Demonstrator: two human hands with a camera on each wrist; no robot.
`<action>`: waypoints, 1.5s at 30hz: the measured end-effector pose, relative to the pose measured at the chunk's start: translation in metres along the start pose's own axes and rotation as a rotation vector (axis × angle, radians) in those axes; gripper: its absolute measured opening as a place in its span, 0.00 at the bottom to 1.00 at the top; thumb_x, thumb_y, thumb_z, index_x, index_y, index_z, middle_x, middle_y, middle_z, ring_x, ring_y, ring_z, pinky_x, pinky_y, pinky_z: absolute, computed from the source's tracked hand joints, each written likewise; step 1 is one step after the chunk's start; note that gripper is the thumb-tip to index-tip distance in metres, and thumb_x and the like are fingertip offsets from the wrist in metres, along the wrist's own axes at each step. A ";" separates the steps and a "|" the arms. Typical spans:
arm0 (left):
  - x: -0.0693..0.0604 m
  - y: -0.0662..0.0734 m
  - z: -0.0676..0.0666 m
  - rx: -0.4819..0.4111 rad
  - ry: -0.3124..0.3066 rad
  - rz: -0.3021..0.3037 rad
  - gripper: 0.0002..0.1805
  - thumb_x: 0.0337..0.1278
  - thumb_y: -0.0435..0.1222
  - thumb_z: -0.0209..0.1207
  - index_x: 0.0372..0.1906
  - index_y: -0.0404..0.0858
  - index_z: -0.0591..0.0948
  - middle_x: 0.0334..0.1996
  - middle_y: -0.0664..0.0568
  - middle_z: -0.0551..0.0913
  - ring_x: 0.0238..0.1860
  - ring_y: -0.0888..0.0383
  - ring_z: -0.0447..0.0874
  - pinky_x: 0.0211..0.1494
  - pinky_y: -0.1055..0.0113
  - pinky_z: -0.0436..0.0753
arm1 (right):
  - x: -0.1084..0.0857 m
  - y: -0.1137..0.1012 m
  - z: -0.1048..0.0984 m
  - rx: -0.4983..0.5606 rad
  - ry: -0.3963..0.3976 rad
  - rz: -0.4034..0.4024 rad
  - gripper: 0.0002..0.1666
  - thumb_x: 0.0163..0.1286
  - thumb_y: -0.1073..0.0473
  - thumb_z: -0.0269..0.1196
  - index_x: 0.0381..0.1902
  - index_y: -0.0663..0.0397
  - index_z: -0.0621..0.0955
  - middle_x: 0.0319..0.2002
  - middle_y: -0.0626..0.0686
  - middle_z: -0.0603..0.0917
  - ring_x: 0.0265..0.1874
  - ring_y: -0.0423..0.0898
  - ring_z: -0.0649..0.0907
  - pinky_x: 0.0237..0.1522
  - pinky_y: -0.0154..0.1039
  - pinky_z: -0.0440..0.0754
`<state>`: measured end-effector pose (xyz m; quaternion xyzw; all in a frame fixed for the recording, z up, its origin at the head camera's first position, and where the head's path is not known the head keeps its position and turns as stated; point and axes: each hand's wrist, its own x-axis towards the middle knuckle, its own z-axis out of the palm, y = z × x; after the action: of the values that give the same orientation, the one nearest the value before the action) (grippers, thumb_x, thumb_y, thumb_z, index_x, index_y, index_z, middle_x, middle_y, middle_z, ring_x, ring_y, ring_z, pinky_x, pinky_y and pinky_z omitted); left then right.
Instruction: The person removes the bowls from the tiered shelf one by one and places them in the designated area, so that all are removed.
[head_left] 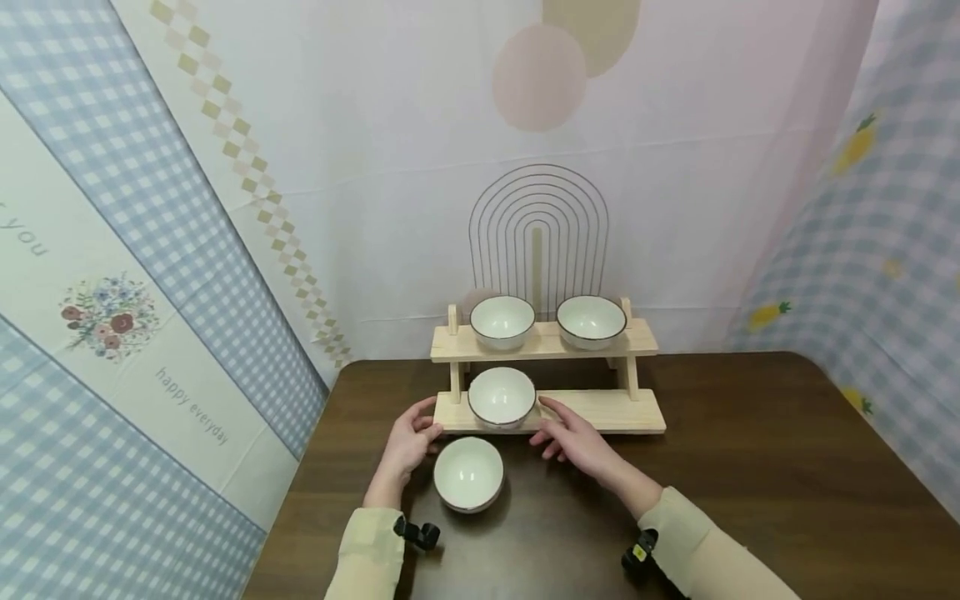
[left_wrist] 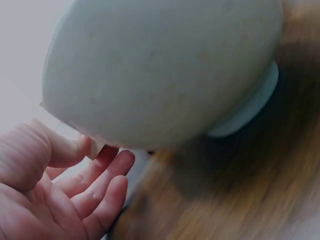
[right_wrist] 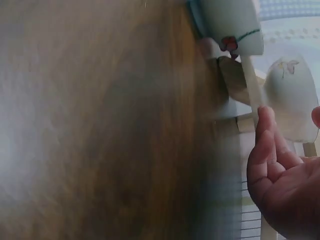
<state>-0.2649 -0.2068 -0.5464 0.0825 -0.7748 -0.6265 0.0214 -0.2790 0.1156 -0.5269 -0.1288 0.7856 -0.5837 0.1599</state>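
A two-tier wooden stand (head_left: 600,410) holds three white bowls with dark rims. One bowl (head_left: 502,397) sits at the left of the lower tier; two more, the left bowl (head_left: 502,322) and the right bowl (head_left: 591,322), are on the upper tier. A fourth bowl (head_left: 468,474) stands on the table in front, between the hands. My left hand (head_left: 407,446) pinches the left end of the lower tier between thumb and fingers. My right hand (head_left: 577,439), fingers loosely bent, is at the lower tier's front edge, just right of its bowl. Whether it touches that bowl is unclear.
The stand is near the back of a dark brown wooden table (head_left: 750,467). Behind it hangs a pale printed cloth (head_left: 405,208), with blue checked cloth (head_left: 150,133) to the left. Each wrist wears a small black camera.
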 end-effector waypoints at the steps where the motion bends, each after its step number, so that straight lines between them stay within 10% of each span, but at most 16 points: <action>1: 0.002 0.002 -0.001 0.016 -0.019 0.003 0.31 0.70 0.21 0.62 0.76 0.35 0.74 0.48 0.38 0.88 0.39 0.53 0.87 0.32 0.63 0.85 | 0.002 -0.001 -0.001 0.001 -0.006 -0.002 0.38 0.86 0.50 0.53 0.85 0.55 0.59 0.42 0.55 0.92 0.33 0.49 0.88 0.35 0.41 0.82; 14: 0.008 0.019 -0.013 0.142 -0.186 -0.046 0.37 0.70 0.20 0.62 0.80 0.38 0.69 0.47 0.41 0.88 0.41 0.49 0.90 0.34 0.59 0.87 | 0.015 -0.018 -0.004 0.078 0.093 -0.023 0.34 0.86 0.48 0.55 0.80 0.59 0.68 0.41 0.60 0.92 0.28 0.47 0.88 0.29 0.37 0.83; 45: -0.001 0.023 -0.016 0.197 -0.188 -0.044 0.36 0.72 0.22 0.61 0.81 0.40 0.67 0.45 0.40 0.88 0.39 0.48 0.91 0.33 0.60 0.85 | 0.013 -0.030 0.017 0.011 0.052 0.037 0.45 0.82 0.44 0.60 0.84 0.63 0.59 0.38 0.56 0.93 0.28 0.46 0.88 0.32 0.40 0.82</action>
<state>-0.2640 -0.2173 -0.5205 0.0420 -0.8292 -0.5525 -0.0731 -0.2838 0.0868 -0.5037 -0.0984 0.7885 -0.5881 0.1508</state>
